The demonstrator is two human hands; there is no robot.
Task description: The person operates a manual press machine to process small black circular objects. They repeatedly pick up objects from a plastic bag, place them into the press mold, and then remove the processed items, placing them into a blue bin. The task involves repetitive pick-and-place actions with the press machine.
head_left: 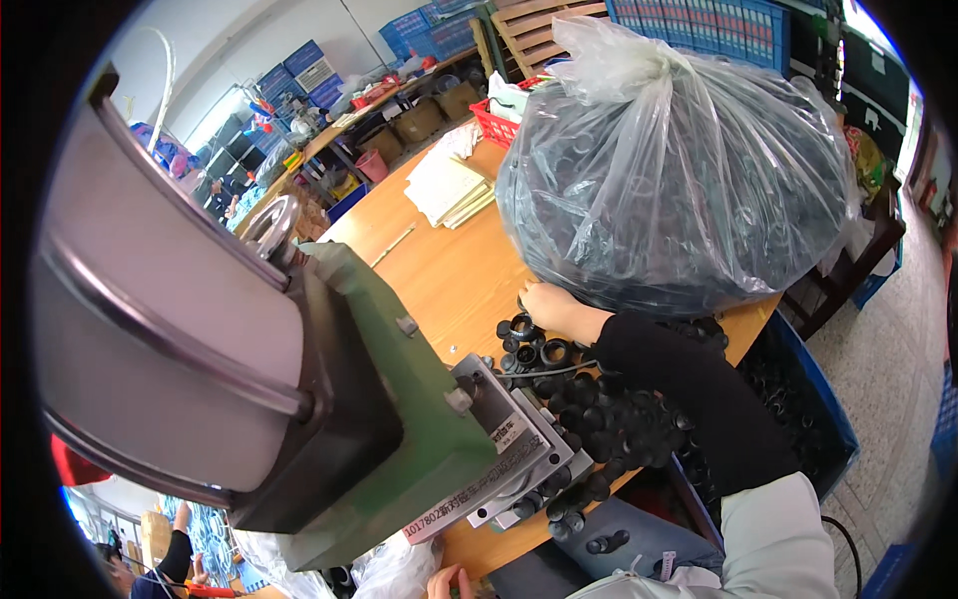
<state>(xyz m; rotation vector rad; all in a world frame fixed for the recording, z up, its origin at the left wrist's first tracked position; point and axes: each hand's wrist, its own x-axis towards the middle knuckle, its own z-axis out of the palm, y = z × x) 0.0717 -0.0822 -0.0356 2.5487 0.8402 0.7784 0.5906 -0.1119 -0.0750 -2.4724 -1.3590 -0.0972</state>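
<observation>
My right hand reaches over the table, its fingers curled closed at a small black plastic ring on the far side of a pile of black round parts. A black sleeve covers that forearm. At the lower edge, beside a white plastic bag, only part of my left hand shows. Its fingers look bent together, and what they hold is hidden. Between my hands stands a green and grey press machine with a metal fixture at its base, close to the loose parts.
A large tied clear bag full of dark parts fills the far right of the table. Papers and a red basket lie beyond. A blue crate of black parts stands at right. Another person's arm shows lower left.
</observation>
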